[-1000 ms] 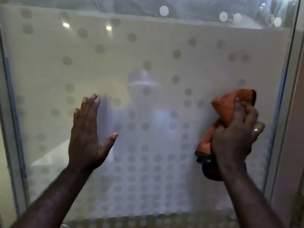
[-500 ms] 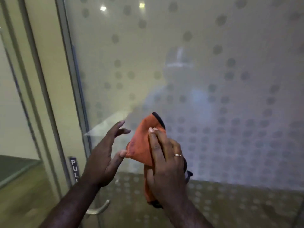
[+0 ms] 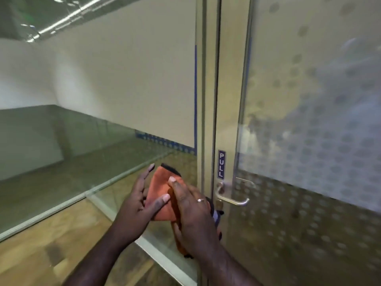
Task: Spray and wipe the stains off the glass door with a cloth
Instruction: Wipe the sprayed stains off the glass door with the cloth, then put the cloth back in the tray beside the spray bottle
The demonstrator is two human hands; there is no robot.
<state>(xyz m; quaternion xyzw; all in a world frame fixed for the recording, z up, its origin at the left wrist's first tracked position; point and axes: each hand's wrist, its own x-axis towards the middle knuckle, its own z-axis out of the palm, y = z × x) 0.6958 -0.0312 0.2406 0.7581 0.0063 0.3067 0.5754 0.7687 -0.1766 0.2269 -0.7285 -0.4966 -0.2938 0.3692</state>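
Head view shows the orange cloth (image 3: 159, 195) off the glass door (image 3: 309, 120), pressed between left hand (image 3: 138, 205) and right hand (image 3: 193, 213), fingers loosely closed on it, so wiping looks paused, with smears apparently remaining.

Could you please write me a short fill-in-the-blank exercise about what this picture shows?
1. Both hands hold a cloth coloured ____.
2. The blue sign above the door handle reads ____.
3. A ring sits on the ____ hand.
4. The glass door is patterned with frosted ____.

Missing words: orange; PULL; right; dots
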